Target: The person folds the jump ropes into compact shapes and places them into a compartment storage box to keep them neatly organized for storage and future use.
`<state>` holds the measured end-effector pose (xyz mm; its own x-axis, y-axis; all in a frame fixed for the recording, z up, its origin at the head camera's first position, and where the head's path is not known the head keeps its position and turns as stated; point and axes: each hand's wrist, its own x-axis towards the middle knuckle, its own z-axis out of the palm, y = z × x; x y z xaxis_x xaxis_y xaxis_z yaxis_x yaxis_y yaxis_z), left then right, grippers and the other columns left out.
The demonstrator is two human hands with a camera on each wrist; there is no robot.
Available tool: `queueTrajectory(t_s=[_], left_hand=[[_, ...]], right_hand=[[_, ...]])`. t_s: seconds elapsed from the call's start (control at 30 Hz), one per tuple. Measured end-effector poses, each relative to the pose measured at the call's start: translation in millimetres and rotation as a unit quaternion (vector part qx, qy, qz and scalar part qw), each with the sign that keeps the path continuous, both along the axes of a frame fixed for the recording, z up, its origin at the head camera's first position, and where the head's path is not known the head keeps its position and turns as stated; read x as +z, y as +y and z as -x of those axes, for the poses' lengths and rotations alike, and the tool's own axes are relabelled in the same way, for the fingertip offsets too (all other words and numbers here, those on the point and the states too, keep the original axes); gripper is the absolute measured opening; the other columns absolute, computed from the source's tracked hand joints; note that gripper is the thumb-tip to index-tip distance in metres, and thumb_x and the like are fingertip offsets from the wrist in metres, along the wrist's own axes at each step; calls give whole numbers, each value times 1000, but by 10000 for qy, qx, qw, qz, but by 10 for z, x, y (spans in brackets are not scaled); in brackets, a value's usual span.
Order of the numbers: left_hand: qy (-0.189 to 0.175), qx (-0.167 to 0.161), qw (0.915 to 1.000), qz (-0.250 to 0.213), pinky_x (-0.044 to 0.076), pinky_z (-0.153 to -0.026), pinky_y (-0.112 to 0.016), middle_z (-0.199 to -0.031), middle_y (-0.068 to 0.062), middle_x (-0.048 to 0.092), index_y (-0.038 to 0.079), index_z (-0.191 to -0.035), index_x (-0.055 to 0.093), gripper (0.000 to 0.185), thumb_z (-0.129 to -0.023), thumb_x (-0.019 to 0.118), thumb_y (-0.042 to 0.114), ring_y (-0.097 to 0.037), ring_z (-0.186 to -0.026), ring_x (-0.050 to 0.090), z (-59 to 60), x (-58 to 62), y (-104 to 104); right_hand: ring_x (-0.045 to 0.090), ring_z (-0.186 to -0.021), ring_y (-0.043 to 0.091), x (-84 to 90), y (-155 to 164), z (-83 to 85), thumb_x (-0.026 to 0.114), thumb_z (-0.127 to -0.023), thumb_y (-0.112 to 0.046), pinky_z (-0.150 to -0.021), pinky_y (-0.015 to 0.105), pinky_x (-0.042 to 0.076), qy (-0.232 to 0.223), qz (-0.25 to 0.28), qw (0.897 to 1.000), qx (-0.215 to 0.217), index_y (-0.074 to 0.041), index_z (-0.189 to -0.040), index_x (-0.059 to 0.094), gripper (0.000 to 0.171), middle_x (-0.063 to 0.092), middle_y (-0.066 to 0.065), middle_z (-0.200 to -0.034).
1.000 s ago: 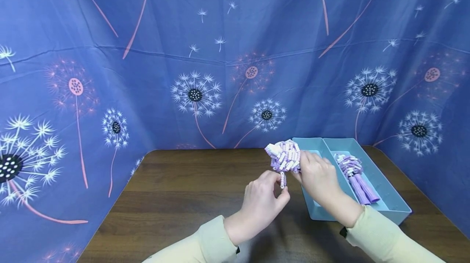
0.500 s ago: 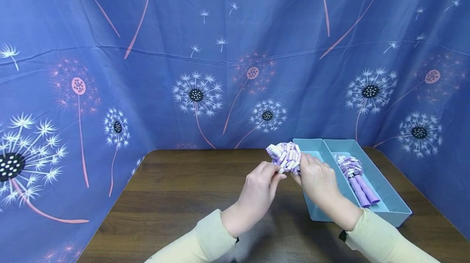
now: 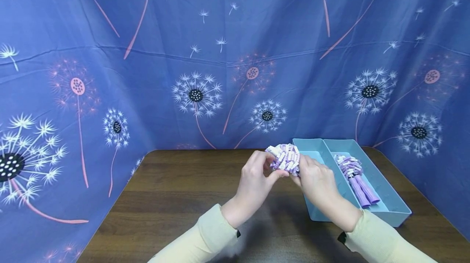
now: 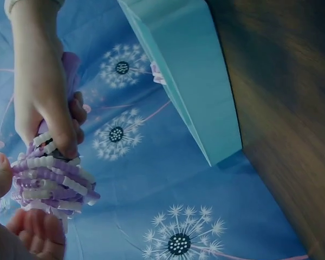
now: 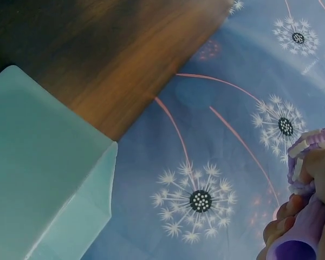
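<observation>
A coiled bundle of purple and white beaded rope (image 3: 284,158) is held above the wooden table (image 3: 176,197), just left of a teal tray (image 3: 394,210). My right hand (image 3: 315,179) grips the bundle and its purple handles from the right. My left hand (image 3: 257,177) pinches the bundle's left side with thumb and fingertips. In the left wrist view the bead loops (image 4: 51,181) sit between both hands. The right wrist view shows a purple handle (image 5: 303,235) in my curled fingers. A second beaded rope with purple handles (image 3: 355,179) lies in the tray's right compartment.
The teal tray has two long compartments and stands at the table's right end. A blue cloth with dandelion print (image 3: 194,91) hangs behind and at both sides of the table. Cream sleeves (image 3: 205,238) cover both forearms.
My left hand has risen from below the bundle, where it pinched a hanging bead strand, up to the bundle's left side. The strand no longer dangles. The right hand has barely moved.
</observation>
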<state>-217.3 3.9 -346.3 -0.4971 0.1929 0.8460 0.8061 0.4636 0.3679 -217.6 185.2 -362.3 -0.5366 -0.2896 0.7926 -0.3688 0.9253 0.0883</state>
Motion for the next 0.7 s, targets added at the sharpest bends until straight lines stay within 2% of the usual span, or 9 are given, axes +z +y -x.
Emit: queueTrajectory(t_s=[0.13,0.2,0.3,0.4,0.6,0.7], left_hand=[[-528,51,9986,18,43,-64,-15,-79,-1,59,7,-92,60,39,-69,79,32,-9,-72,54,-12,10,2],[-700,70,9975,32,43,-65,-16,-78,0,59,8,-90,61,37,-69,79,32,-9,-73,54,-20,13,1],[-893,94,9960,28,43,-65,-17,-77,1,58,9,-87,60,34,-70,78,32,-9,-72,52,-32,22,4],[-1077,41,9942,42,43,-66,-17,-79,0,56,9,-87,58,31,-75,77,31,-9,-74,51,-51,46,10],[-1394,-101,9902,54,44,-72,-19,-82,0,54,9,-87,54,25,-82,72,26,-11,-81,50,-92,89,19],[-1645,-133,9862,-78,44,-69,-18,-83,0,56,10,-90,56,23,-82,73,22,-9,-79,51,-111,106,20]], right_hand=[[52,-52,32,-10,2,12,37,-88,-50,-37,41,35,112,-89,9999,35,2,-81,51,54,52,12,-64],[52,-51,31,-13,5,12,40,-88,-47,-37,40,34,129,-117,9998,64,2,-80,50,51,51,11,-63],[51,-51,30,-16,11,11,55,-80,-36,-37,39,34,119,-144,9998,79,2,-80,50,38,50,10,-62],[51,-51,30,-14,12,12,64,-74,-30,-38,39,35,95,-151,9998,44,1,-81,51,35,51,11,-63],[51,-52,30,-6,7,15,63,-74,-31,-39,40,35,81,-150,9998,35,1,-82,51,35,52,11,-64],[50,-51,30,-5,8,16,61,-75,-31,-38,39,34,125,-148,9998,60,1,-81,50,34,52,11,-63]])
